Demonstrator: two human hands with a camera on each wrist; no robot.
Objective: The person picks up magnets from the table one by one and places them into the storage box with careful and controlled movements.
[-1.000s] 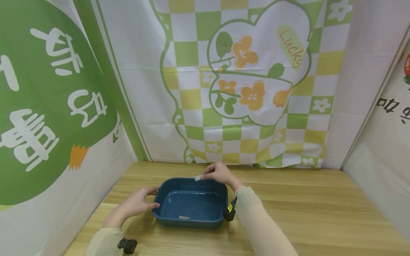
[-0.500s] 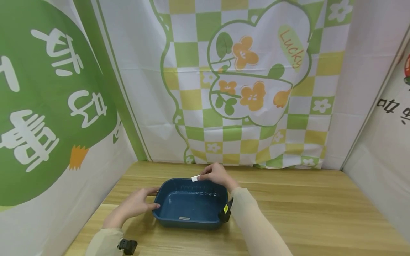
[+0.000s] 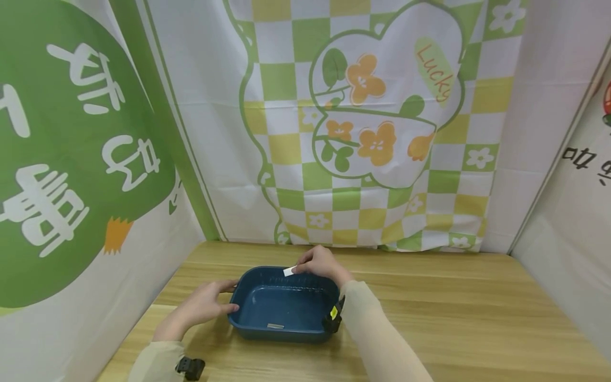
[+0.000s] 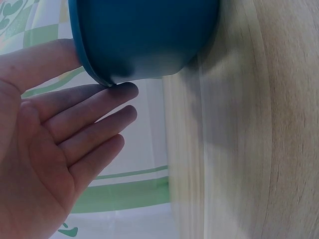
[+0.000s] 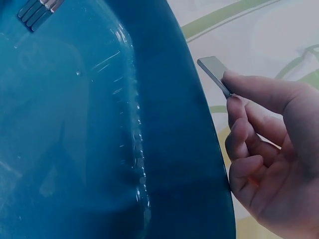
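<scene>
A blue rectangular dish (image 3: 286,334) with rounded corners stands on the wooden table. At its left end my left hand (image 3: 202,303) holds it, thumb over the rim and the other fingers stretched along the outside, as the left wrist view shows (image 4: 55,129). Between thumb and index finger my right hand (image 3: 320,262) pinches a small flat whitish rectangular piece (image 3: 289,271) at the far rim. In the right wrist view this thin piece (image 5: 213,70) sticks out past the fingertips, close beside the rim. Inside the dish, near the front wall, lies a small pale strip (image 3: 275,326).
Wooden tabletop (image 3: 453,307) spreads to the right of the dish. A checked curtain (image 3: 343,217) hangs behind the table, and printed cloth walls (image 3: 157,249) flank it. Black straps with cameras (image 3: 191,367) sit on both wrists.
My right hand has shifted slightly left and down with the small whitish piece, which now overlaps the inside of the dish's far wall. My left hand and the dish stay where they were.
</scene>
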